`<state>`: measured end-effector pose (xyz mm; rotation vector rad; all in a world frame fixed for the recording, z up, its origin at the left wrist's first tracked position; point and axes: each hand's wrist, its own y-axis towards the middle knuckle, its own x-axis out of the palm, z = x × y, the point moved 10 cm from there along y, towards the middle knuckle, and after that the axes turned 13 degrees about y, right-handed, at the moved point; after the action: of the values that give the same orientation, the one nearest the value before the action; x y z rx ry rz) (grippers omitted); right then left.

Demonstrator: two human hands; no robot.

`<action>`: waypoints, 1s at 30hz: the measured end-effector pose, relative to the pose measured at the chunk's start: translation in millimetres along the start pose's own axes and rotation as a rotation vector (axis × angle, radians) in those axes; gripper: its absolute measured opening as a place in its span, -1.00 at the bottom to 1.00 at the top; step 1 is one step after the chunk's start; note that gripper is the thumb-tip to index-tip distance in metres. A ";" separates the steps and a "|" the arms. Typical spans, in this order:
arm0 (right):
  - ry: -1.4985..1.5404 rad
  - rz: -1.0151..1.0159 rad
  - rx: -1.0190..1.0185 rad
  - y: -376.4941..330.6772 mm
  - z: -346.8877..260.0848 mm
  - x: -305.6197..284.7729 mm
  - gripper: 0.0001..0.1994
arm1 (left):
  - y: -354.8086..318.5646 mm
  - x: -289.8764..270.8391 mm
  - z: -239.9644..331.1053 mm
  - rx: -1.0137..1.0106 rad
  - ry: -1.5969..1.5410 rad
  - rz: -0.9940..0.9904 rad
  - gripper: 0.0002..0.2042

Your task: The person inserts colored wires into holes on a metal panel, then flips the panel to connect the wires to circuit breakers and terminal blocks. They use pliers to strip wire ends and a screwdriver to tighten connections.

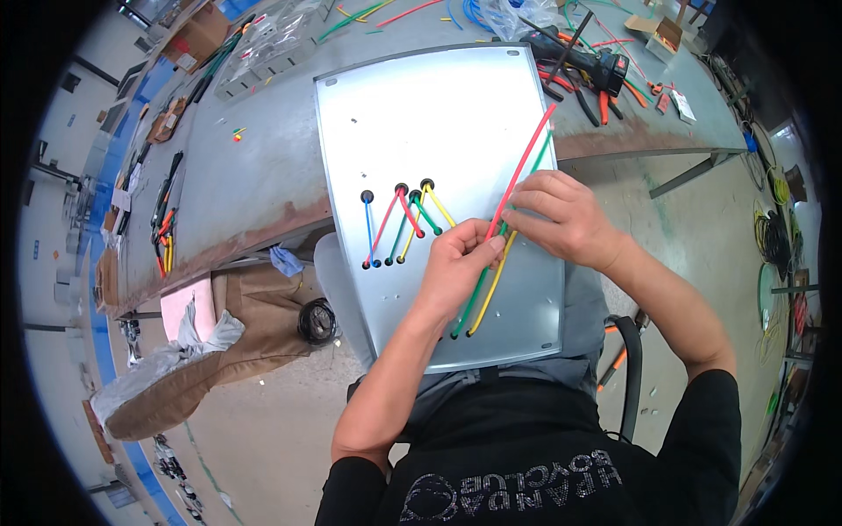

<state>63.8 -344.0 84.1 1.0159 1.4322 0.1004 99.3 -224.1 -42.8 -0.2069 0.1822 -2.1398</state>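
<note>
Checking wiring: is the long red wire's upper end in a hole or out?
Out: the red wire ends loose above the right hand.

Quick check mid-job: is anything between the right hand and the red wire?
Only the green wire, running close along the right side of the red wire, where the right hand is. Nothing else visible intervenes; the left hand has its grip from the opposite side.
</note>
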 end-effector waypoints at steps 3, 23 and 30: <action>0.028 0.039 -0.058 11.5 -10.5 -4.2 -0.68 | -8.9 -6.5 5.9 0.051 -0.075 -0.021 -0.88; 0.244 0.411 0.115 31.8 -84.1 11.3 -0.69 | -112.3 -51.0 55.0 0.444 0.374 0.178 -0.90; 0.154 0.457 0.431 -30.8 -59.5 -1.0 -0.52 | -100.6 4.1 83.5 0.632 0.536 0.097 -0.87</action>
<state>-1.8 -332.6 76.6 1.7145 1.3643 0.2115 33.5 -177.1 60.0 0.7292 -0.1785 -2.0052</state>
